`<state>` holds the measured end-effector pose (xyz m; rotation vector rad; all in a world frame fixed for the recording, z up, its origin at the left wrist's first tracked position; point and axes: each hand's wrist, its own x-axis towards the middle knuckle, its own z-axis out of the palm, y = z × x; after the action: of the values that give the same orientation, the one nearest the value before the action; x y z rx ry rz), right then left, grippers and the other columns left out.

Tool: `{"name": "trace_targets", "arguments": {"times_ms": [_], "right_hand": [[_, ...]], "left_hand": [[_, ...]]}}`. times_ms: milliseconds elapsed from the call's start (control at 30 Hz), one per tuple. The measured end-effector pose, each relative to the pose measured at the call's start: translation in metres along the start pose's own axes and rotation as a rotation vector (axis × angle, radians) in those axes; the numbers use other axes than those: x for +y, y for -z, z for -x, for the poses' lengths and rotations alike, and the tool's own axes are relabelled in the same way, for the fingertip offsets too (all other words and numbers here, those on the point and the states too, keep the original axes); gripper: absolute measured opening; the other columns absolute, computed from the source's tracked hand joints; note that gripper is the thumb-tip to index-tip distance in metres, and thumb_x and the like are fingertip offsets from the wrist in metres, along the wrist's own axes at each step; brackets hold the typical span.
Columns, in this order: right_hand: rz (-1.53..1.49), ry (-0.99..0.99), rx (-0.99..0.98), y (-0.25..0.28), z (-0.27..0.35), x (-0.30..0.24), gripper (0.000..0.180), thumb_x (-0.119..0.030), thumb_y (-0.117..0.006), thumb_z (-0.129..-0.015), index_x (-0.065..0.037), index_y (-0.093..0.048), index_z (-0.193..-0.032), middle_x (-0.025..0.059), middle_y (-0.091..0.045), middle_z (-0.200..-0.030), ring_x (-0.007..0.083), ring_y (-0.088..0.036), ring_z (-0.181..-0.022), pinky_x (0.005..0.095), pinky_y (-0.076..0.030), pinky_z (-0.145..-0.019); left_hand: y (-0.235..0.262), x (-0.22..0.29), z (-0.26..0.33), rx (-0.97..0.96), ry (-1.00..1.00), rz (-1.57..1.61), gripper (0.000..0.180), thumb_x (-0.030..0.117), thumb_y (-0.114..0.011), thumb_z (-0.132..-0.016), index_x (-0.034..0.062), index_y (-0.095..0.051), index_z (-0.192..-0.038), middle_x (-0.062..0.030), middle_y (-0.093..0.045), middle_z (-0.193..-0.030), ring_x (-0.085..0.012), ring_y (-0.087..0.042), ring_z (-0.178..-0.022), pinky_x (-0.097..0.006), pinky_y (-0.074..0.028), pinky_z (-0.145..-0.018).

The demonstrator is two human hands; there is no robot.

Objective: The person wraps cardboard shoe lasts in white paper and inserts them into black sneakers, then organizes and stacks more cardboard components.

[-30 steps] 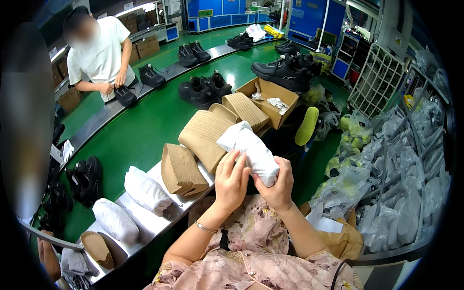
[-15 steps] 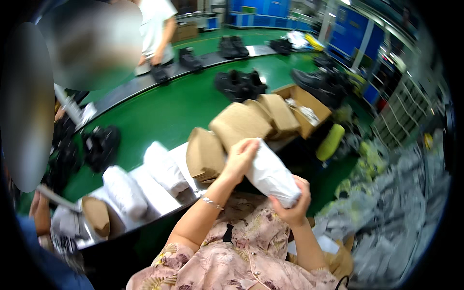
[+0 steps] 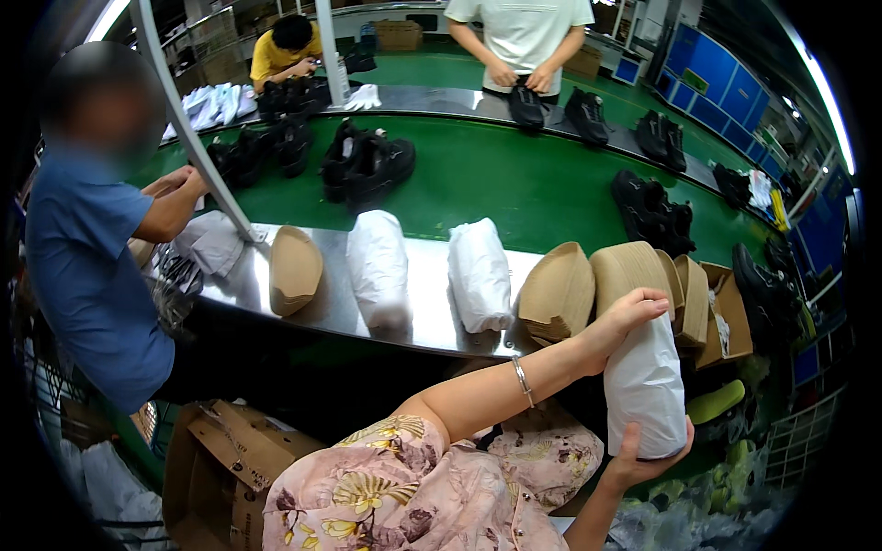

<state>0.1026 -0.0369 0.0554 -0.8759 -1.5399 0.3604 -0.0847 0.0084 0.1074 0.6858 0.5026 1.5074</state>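
Note:
A shoe wrapped in white paper [image 3: 645, 390] stands upright between my hands, low at the right, in front of the steel ledge. My left hand [image 3: 625, 323] rests on its top, fingers curled over it. My right hand [image 3: 643, 459] cups its bottom from below. Two more white-wrapped bundles [image 3: 378, 266] [image 3: 479, 274] lie on the steel ledge [image 3: 432, 321] to the left. Stacks of brown shoe-shaped cardboard inserts [image 3: 559, 294] [image 3: 634, 271] stand just behind my left hand.
A green conveyor belt [image 3: 514, 184] carries several black shoes [image 3: 367, 165]. A person in blue [image 3: 87, 266] sits at the left, two others work at the far side. An open cardboard box [image 3: 730, 317] stands at the right, another box [image 3: 220, 459] lies on the floor.
My view has swung to the left. The wrapped shoe has turned upright and dropped lower, with my left hand now on its top and my right hand under it.

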Motion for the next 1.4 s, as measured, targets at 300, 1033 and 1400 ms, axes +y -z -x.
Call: {"name": "trace_targets", "arguments": {"times_ms": [300,1033,1400], "right_hand": [[-0.259,-0.156,0.101,-0.031,-0.021,-0.025,0.075,-0.021,-0.076,-0.062,0.001,-0.039,-0.123,0.0124,-0.045,-0.115,0.0244,-0.047,-0.104,0.038,-0.038,-0.093],[-0.355,-0.368,-0.183,-0.016,-0.153,0.076,0.058,-0.007,-0.074,-0.071,0.0,-0.037,-0.116,0.0097,-0.048,-0.105,0.0153,-0.048,-0.096,0.0287,-0.041,-0.086],[-0.007,-0.322,-0.305,-0.078,-0.297,0.208,0.059,-0.009,-0.075,-0.067,0.003,-0.04,-0.113,0.016,-0.055,-0.101,0.0227,-0.054,-0.094,0.0335,-0.044,-0.083]], "left_hand": [[-0.009,0.019,0.005,-0.106,-0.235,0.232,0.051,0.026,-0.061,-0.08,0.0088,-0.037,-0.122,-0.0135,-0.055,-0.094,-0.0272,-0.06,-0.09,-0.042,-0.05,-0.081],[0.024,-0.009,-0.159,0.157,0.07,-0.53,0.047,0.043,-0.055,-0.087,-0.0001,-0.054,-0.106,-0.0079,-0.058,-0.09,-0.0174,-0.055,-0.084,-0.028,-0.044,-0.079],[0.164,-0.016,-0.403,0.239,-0.065,-2.048,0.035,0.014,-0.054,-0.084,0.0023,-0.05,-0.117,-0.0163,-0.059,-0.109,-0.0324,-0.058,-0.099,-0.042,-0.047,-0.084]]}}
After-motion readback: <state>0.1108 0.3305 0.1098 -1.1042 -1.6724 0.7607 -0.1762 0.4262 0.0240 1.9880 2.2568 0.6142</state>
